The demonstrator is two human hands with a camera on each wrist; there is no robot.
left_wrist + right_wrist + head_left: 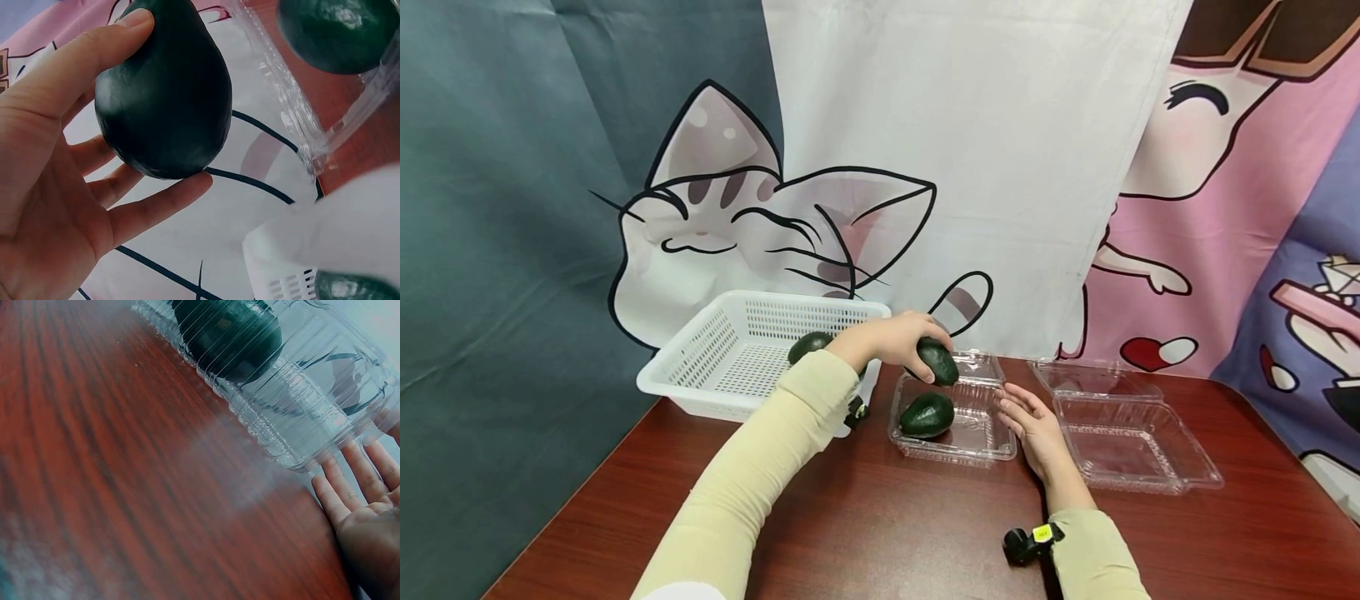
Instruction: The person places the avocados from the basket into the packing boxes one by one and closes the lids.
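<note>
Left hand (898, 340) grips a dark green, pear-shaped avocado (938, 362) above a clear plastic hinged box (970, 454). Right hand (1033, 429), fingers extended, at the box's right side. Inside box, left part: second glossy green avocado (927, 415). Left of box: white perforated plastic basket (685, 392), holding another dark green avocado (808, 346). Right of box: second clear plastic box (1120, 454), lid open.

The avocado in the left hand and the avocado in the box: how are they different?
The held avocado is gripped by the left hand; no hand touches the boxed avocado. The held avocado is up in the air, while the boxed avocado lies in the clear box. Both are dark green and shiny.
</note>
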